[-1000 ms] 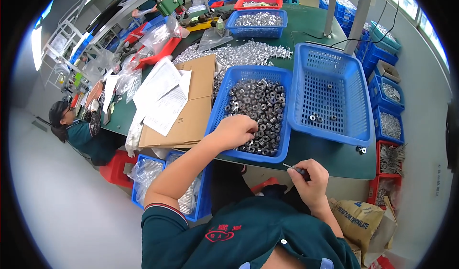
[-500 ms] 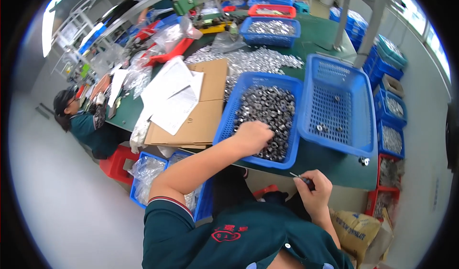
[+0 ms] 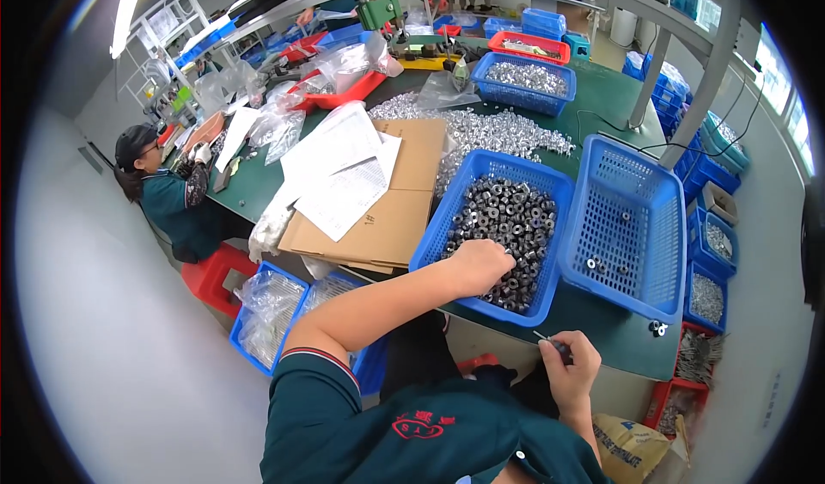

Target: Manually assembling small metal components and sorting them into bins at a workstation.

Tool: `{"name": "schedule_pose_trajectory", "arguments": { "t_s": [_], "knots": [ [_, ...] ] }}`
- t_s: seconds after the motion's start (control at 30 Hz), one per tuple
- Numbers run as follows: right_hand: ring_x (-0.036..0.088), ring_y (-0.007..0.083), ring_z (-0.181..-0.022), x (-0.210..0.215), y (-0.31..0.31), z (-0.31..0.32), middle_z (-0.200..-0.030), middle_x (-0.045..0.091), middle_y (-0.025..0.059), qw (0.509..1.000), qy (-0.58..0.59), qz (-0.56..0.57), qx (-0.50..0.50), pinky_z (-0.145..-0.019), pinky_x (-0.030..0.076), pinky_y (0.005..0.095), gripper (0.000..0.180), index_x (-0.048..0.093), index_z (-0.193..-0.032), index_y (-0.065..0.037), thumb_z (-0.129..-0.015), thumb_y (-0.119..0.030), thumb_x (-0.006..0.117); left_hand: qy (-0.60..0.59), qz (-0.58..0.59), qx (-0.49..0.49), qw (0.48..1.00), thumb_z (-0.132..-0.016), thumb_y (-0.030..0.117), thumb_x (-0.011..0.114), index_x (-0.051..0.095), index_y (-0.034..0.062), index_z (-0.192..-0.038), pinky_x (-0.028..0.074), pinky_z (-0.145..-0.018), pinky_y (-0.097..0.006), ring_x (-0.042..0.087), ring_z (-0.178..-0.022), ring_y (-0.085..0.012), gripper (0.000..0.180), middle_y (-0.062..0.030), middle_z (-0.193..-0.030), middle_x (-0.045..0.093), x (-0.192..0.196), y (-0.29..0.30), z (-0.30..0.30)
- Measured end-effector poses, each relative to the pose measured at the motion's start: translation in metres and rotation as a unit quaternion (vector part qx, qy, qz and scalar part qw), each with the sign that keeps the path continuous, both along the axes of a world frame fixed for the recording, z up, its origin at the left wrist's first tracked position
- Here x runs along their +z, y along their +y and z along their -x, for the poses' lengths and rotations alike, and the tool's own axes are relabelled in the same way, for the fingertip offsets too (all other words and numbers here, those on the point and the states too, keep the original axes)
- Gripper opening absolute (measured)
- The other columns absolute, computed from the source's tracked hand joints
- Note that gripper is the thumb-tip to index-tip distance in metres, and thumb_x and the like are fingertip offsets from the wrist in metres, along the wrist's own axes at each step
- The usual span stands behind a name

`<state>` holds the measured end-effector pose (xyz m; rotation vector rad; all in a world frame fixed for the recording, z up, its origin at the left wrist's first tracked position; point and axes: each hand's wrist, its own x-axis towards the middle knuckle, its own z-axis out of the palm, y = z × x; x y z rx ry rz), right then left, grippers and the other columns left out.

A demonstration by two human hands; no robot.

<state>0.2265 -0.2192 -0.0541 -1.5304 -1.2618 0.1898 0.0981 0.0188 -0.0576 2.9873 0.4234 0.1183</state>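
Observation:
My left hand [image 3: 481,266] reaches into a blue basket [image 3: 427,245] heaped with small dark metal rings [image 3: 508,211]. Its fingers are curled down among the rings at the near side, and whatever they grip is hidden. Lower right, just off the table's front edge, my right hand [image 3: 574,365] is closed around a small tool [image 3: 561,347] with a thin metal shaft and a dark body. The shaft points up and left, toward the basket. Right of that basket stands a second blue basket [image 3: 632,200] with several loose parts on its bottom.
Cardboard [image 3: 404,217] with loose papers [image 3: 339,174] lies left. Behind are a spread of shiny metal parts [image 3: 498,136] and a filled blue basket [image 3: 524,84]. Several small parts [image 3: 657,328] lie by the table's right front edge. A co-worker [image 3: 163,187] sits far left. Metal posts [image 3: 698,88] rise at right.
The whole view has shifted, so the table and baskets appear lower and further right. My left hand stays among the rings, and my right hand still holds the tool.

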Motion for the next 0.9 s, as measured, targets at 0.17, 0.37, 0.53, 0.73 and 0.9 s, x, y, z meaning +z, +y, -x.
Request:
{"name": "schedule_pose_trajectory", "arguments": {
  "t_s": [0.17, 0.37, 0.53, 0.73, 0.9],
  "knots": [
    [0.053, 0.0154, -0.054, 0.003, -0.002, 0.002, -0.069, 0.059, 0.0071, 1.000, 0.009, 0.013, -0.004, -0.050, 0.041, 0.0269, 0.018, 0.061, -0.080, -0.002, -0.076, -0.003, 0.078, 0.011, 0.001, 0.026, 1.000, -0.076, 0.018, 0.072, 0.065, 0.0071, -0.084, 0.054, -0.074, -0.044, 0.065, -0.088, -0.0317, 0.016, -0.0108, -0.085, 0.066, -0.002, -0.002, -0.001],
    [0.054, 0.0152, -0.054, 0.000, -0.004, 0.003, -0.069, 0.060, 0.0069, 1.000, 0.010, 0.015, -0.009, -0.050, 0.042, 0.0269, 0.018, 0.061, -0.080, -0.002, -0.076, -0.003, 0.078, -0.020, 0.009, -0.024, 0.999, -0.076, 0.013, 0.070, 0.066, 0.0083, -0.087, 0.054, -0.077, -0.042, 0.065, -0.089, -0.0315, 0.013, -0.0089, -0.085, 0.066, -0.001, 0.000, 0.004],
    [0.053, 0.0157, -0.054, -0.001, -0.005, 0.004, -0.068, 0.059, 0.0069, 1.000, 0.017, 0.026, 0.002, -0.049, 0.041, 0.0276, 0.017, 0.061, -0.081, -0.002, -0.076, -0.003, 0.078, -0.021, 0.036, -0.023, 0.999, -0.075, 0.010, 0.070, 0.065, 0.0082, -0.087, 0.053, -0.078, -0.042, 0.065, -0.089, -0.0321, 0.013, -0.0100, -0.085, 0.065, 0.002, -0.002, 0.004],
    [0.055, 0.0153, -0.054, 0.006, 0.001, 0.003, -0.069, 0.060, 0.0070, 1.000, 0.007, 0.005, 0.007, -0.049, 0.043, 0.0273, 0.018, 0.061, -0.081, -0.002, -0.076, -0.002, 0.078, -0.010, 0.107, -0.001, 0.994, -0.078, 0.015, 0.071, 0.065, 0.0062, -0.088, 0.053, -0.074, -0.043, 0.066, -0.085, -0.0331, 0.014, -0.0130, -0.086, 0.068, 0.019, 0.005, 0.004],
    [0.055, 0.0149, -0.054, 0.005, 0.003, 0.000, -0.069, 0.060, 0.0064, 1.000, 0.002, 0.005, 0.003, -0.049, 0.043, 0.0263, 0.018, 0.061, -0.080, -0.002, -0.076, -0.003, 0.078, -0.171, 0.410, 0.115, 0.889, -0.086, 0.011, 0.069, 0.061, 0.0028, -0.094, 0.054, -0.072, -0.034, 0.070, -0.083, -0.0194, 0.015, -0.0085, -0.084, 0.068, 0.028, 0.006, 0.018]
  ]
}}
